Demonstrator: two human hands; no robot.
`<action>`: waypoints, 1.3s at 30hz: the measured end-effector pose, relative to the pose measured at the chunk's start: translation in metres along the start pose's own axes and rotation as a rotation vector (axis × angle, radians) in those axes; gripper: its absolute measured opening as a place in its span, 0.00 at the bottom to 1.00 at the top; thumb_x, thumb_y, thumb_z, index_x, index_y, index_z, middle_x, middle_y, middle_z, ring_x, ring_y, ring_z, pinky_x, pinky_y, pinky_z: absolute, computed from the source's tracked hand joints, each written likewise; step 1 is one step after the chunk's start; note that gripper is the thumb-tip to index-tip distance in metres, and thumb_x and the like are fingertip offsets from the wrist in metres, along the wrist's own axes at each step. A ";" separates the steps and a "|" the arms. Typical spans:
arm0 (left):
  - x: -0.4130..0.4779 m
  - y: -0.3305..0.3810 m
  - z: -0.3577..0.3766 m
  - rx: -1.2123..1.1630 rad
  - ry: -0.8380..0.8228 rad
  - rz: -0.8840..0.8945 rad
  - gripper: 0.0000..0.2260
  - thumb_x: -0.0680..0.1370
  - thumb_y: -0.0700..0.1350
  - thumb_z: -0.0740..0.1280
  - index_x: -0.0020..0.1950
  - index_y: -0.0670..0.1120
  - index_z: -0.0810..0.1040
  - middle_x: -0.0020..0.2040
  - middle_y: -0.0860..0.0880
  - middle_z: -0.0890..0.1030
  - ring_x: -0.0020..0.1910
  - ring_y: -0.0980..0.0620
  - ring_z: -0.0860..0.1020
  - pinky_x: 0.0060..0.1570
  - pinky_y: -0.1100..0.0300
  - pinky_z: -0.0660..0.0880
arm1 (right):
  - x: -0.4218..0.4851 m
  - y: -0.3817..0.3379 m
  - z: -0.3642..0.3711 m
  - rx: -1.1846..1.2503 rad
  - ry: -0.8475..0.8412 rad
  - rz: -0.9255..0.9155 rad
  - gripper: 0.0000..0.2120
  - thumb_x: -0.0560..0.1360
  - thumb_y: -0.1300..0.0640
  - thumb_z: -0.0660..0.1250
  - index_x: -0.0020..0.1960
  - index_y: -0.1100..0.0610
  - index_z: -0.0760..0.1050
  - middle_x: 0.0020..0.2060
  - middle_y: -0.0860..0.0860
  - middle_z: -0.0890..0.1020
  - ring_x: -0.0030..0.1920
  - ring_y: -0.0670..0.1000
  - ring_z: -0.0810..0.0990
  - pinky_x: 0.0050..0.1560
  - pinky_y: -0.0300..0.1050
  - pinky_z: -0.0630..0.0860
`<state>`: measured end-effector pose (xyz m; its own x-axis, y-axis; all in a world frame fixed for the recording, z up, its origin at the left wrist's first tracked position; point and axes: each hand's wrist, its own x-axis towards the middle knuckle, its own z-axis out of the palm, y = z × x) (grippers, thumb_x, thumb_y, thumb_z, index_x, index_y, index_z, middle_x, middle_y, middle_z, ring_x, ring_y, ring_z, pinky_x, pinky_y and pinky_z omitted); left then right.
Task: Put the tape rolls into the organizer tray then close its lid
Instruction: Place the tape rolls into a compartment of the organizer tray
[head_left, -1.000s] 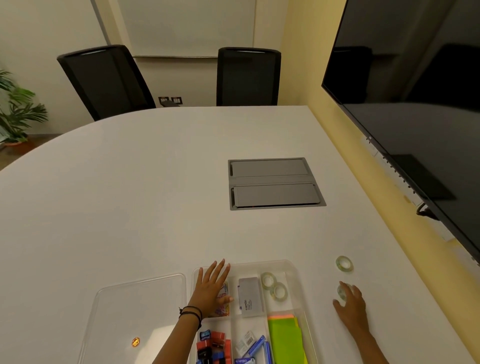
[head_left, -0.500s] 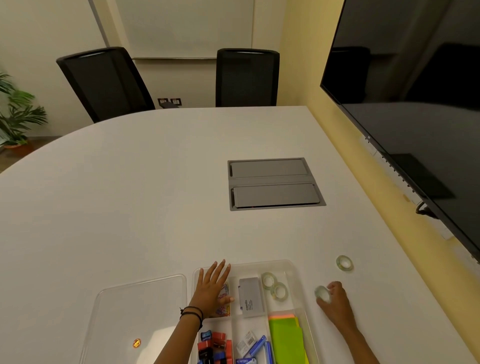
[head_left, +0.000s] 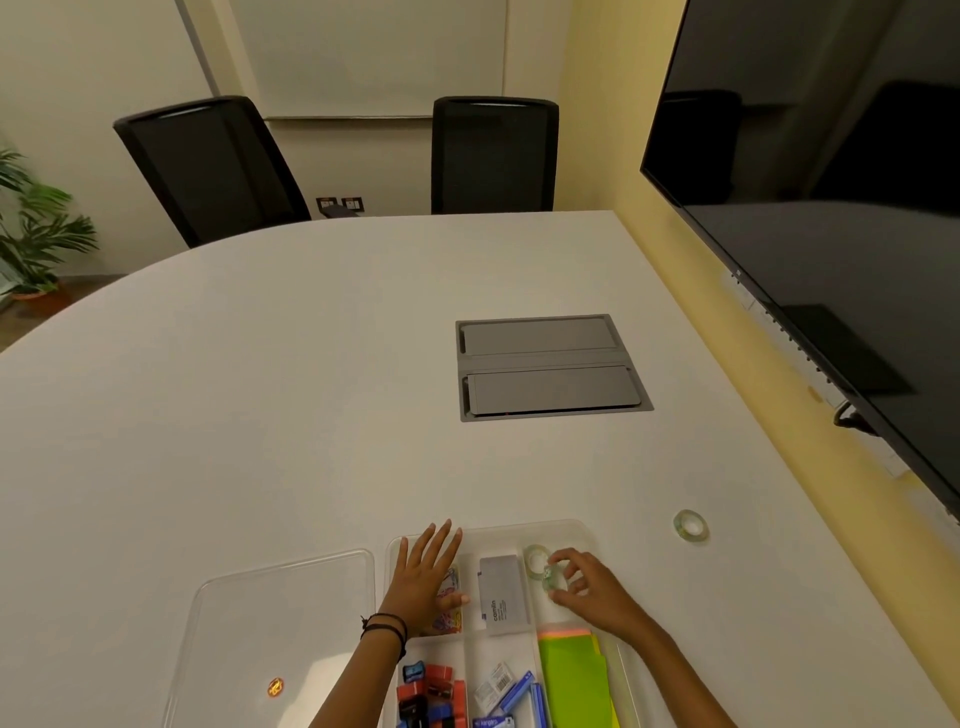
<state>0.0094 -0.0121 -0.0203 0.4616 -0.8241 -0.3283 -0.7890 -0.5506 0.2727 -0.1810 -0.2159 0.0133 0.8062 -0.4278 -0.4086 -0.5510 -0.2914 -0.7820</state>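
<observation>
head view looks down on a smooth white table (head_left: 260, 415) with a rounded far edge. at its near edge sits the organizer tray (head_left: 584, 530), a clear plastic box split into compartments. left of the tray, flat on the table, lies its lid (head_left: 280, 613), a clear rounded rectangle with a small orange sticker (head_left: 275, 687).

left hand (head_left: 423, 582) lies flat and open, fingers spread, palm down over the tray's far-left compartment, gripping nothing; a dark band circles the wrist. right hand (head_left: 592, 590) reaches into the far-right compartment, with thumb and fingertips pinched on a small clear tape roll (head_left: 551, 578). just beyond that pinch, touching or nearly touching the held roll, another tape roll (head_left: 535, 558) lies flat in the same compartment. well to the right of the grip, outside the tray, a third translucent ring of tape (head_left: 691, 526) rests on the table.

left of the grip, a flat grey case (head_left: 501, 592) fills the middle compartment. nearer than the grip lie green and orange paper sheets (head_left: 571, 680). red and blue sharpeners (head_left: 428, 693) and small blue boxes (head_left: 514, 696) fill the near compartments.
</observation>
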 end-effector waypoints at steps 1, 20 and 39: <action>-0.001 0.000 -0.001 -0.013 0.011 0.013 0.40 0.75 0.64 0.59 0.68 0.63 0.27 0.71 0.39 0.32 0.76 0.46 0.39 0.67 0.53 0.24 | 0.002 0.001 0.003 -0.045 -0.016 0.001 0.15 0.71 0.57 0.71 0.53 0.44 0.71 0.46 0.48 0.71 0.40 0.42 0.73 0.41 0.28 0.72; 0.001 0.000 -0.002 -0.030 -0.030 -0.009 0.48 0.64 0.74 0.41 0.75 0.45 0.40 0.77 0.42 0.40 0.76 0.41 0.40 0.72 0.40 0.36 | 0.009 0.003 -0.015 0.102 -0.064 0.063 0.09 0.76 0.67 0.62 0.50 0.55 0.74 0.44 0.53 0.77 0.39 0.48 0.78 0.38 0.36 0.75; -0.001 0.001 -0.001 -0.032 0.043 0.003 0.40 0.75 0.63 0.60 0.75 0.47 0.42 0.77 0.42 0.41 0.76 0.41 0.41 0.65 0.49 0.26 | 0.057 0.071 -0.129 -0.284 0.300 0.556 0.41 0.74 0.48 0.68 0.76 0.53 0.46 0.76 0.62 0.43 0.76 0.64 0.41 0.74 0.63 0.48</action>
<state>0.0084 -0.0121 -0.0184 0.4771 -0.8303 -0.2881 -0.7772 -0.5517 0.3027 -0.2017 -0.3712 -0.0053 0.3157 -0.7851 -0.5329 -0.9333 -0.1556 -0.3237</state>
